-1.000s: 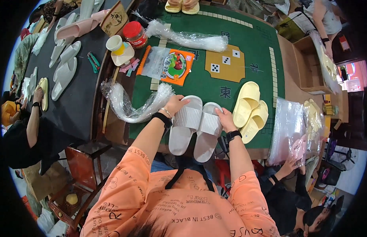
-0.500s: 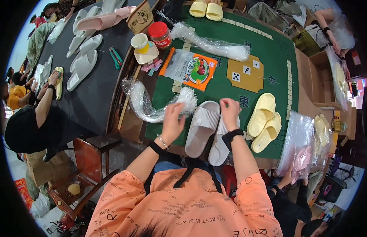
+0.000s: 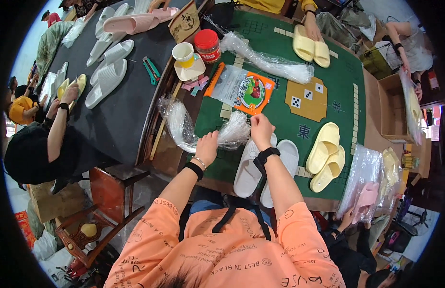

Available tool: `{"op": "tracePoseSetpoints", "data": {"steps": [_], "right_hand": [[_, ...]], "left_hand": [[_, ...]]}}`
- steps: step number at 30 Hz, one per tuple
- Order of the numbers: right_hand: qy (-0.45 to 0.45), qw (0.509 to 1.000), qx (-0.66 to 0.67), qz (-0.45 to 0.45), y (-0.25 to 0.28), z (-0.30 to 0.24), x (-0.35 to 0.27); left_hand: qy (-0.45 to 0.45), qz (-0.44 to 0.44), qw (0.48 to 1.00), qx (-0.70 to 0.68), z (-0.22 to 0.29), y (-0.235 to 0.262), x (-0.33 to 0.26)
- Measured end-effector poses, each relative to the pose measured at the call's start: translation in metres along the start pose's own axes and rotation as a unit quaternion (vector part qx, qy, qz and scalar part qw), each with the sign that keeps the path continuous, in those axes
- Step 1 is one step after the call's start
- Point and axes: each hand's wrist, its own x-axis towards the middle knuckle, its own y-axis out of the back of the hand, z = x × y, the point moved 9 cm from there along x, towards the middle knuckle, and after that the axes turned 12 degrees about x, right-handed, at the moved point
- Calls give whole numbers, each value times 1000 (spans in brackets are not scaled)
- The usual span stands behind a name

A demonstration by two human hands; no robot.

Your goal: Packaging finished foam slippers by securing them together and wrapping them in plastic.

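A bundle of thin white plastic strands (image 3: 235, 129) in clear wrap curves across the near left part of the green table. My left hand (image 3: 207, 146) is closed over its near side. Beside the bundle's loose end, my right hand (image 3: 262, 129) is pinched; whatever is between its fingertips is too small to make out. Beneath my right wrist lie a light grey slipper (image 3: 246, 175) and its mate (image 3: 286, 158), partly hidden by my forearm. To the right, a pair of pale yellow slippers (image 3: 324, 149) rests on the table, one overlapping the other.
An orange-edged food packet (image 3: 241, 89), a second strand bundle (image 3: 268, 60), a red-lidded jar (image 3: 207, 45) and a cup (image 3: 183, 54) stand farther back. Across the table, another person's hand (image 3: 312, 29) touches yellow slippers (image 3: 311, 48). Clear bags (image 3: 359, 173) lie at the right.
My right hand has moved left from above the grey slippers to the bundle's end. My left hand has closed over the bundle. Across the table, a person's hand has moved the yellow slippers right.
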Motion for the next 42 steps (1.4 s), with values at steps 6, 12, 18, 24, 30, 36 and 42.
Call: {"op": "tracePoseSetpoints", "data": {"steps": [6,12,18,24,30,36,42], "right_hand": [[-116,923,348,114,62,48,7],[-69,706,689,145,139,43,-16],[-106,589,784,163,203,21,-60],[-291,466,821,153,174,37,-150],[-420,473,769,98,138,79,-215],[-438,491,712,246,177,148,-253],[-355,474,737,326,207,175,-249]], "left_hand": [[2,-7,1000,-18,0,2,2],[-4,29,999,-18,-4,-3,1],[24,74,996,45,2,12,-7],[-174,120,962,-170,128,70,-62],[117,-205,436,-868,164,-18,-39],[155,-122,408,-891,103,-14,-3],[186,-121,505,-834,75,-25,-3]]}}
